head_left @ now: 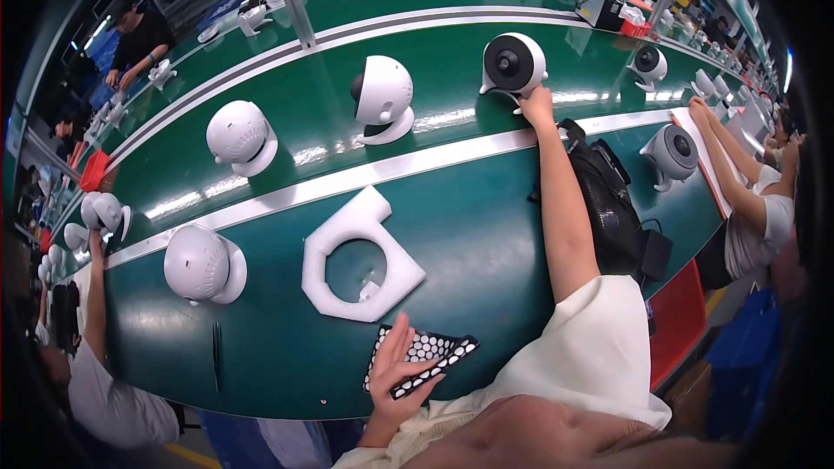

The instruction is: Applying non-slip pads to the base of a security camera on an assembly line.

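Note:
My right hand (536,106) reaches far forward and closes on the lower part of a white ball-shaped device (532,56) with a black round front, standing on the belt. Its fingertips are partly hidden behind the device's curved foot. Low in the view, near the table's front edge, my left hand (401,375) grips a black sheet covered in white round dots (426,347). The sheet is bent, with the thumb lying across it and the other fingers stretched upward. Just beyond it lies a white foam ring (317,274) with a small white piece (368,292) inside its opening.
More white ball-shaped devices stand on the green belt (300,135) and on the table (486,234), one (200,265) left of the foam. Black tweezers (217,356) lie nearby. A black bag (599,200) sits beside my right forearm. Co-workers' arms (734,174) reach in from both sides.

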### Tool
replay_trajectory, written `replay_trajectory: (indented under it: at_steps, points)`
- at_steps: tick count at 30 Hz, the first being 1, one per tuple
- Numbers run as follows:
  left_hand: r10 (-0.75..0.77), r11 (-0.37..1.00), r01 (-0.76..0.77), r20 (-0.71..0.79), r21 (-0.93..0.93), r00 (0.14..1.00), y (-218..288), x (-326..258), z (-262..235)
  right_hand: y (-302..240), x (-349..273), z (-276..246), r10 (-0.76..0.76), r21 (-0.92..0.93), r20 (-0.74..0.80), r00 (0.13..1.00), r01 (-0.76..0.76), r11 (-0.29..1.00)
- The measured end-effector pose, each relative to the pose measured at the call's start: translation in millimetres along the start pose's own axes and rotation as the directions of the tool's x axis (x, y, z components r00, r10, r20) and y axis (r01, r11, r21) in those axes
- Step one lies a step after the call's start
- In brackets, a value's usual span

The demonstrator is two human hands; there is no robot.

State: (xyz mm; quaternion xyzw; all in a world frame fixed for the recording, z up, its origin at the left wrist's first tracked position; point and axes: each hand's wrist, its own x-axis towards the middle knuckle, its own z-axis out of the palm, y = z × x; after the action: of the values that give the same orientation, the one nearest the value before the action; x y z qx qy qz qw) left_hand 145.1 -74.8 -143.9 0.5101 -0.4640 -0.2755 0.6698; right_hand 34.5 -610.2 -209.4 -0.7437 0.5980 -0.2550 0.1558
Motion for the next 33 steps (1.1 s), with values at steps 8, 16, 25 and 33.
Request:
replay_trajectory:
  at_steps: [8, 16, 25, 33]
  points:
    - [0.002, 1.0, -0.002, 0.017, -0.002, 1.0, -1.1, -0.3, 0.1, 12.8, 13.6, -20.7, 0.087, 0.771, 0.636, 0.767, -0.627, -0.108]
    - [0.005, 1.0, -0.006, 0.015, 0.021, 1.0, 1.0, -0.9, -4.0, -0.7, -1.5, -16.7, -0.339, 0.285, 0.723, 0.602, -0.708, -0.647]
    - [0.038, 0.999, -0.038, 0.023, -0.003, 0.999, 2.6, -0.6, -5.2, -36.1, -14.0, -3.0, 0.277, 0.804, 0.3, 0.913, -0.398, 0.443]
    - [0.039, 0.999, -0.039, 0.027, 0.008, 0.999, 3.9, -1.8, -7.9, -71.3, -38.8, 4.6, 0.152, -0.377, 0.159, 0.975, -0.082, 0.922]
